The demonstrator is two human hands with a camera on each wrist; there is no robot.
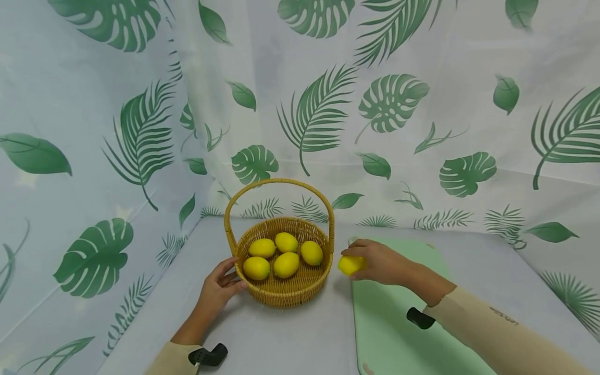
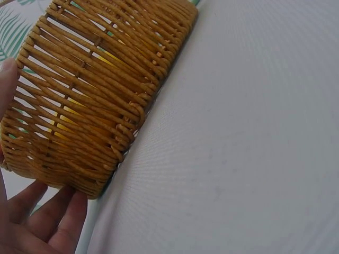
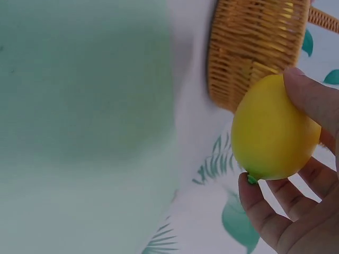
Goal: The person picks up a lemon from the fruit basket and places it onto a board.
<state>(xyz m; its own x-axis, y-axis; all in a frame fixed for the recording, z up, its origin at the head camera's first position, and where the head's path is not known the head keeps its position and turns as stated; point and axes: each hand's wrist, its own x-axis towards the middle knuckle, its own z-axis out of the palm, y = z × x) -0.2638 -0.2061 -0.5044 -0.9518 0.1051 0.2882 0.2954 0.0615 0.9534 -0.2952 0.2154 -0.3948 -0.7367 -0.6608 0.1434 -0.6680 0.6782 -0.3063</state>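
A round wicker basket (image 1: 288, 299) with a tall arched handle stands on the table, and several yellow lemons (image 1: 286, 264) lie inside it. My left hand (image 1: 217, 286) holds the basket's left side, its thumb and fingers spread around the wall. In the left wrist view, the fingertips (image 2: 69, 198) touch the woven wall (image 2: 79, 106). To the right of the basket, my right hand (image 1: 382, 263) grips one lemon (image 1: 350, 265) above the left edge of a light green board. That lemon (image 3: 275, 129) shows a green tip in the right wrist view, between thumb and fingers.
The light green board (image 1: 394, 317) lies flat on the white tabletop (image 1: 290, 338), right of the basket. A white curtain (image 1: 403, 192) printed with green leaves hangs behind and along the left. The basket's handle (image 1: 279, 181) arches over the lemons.
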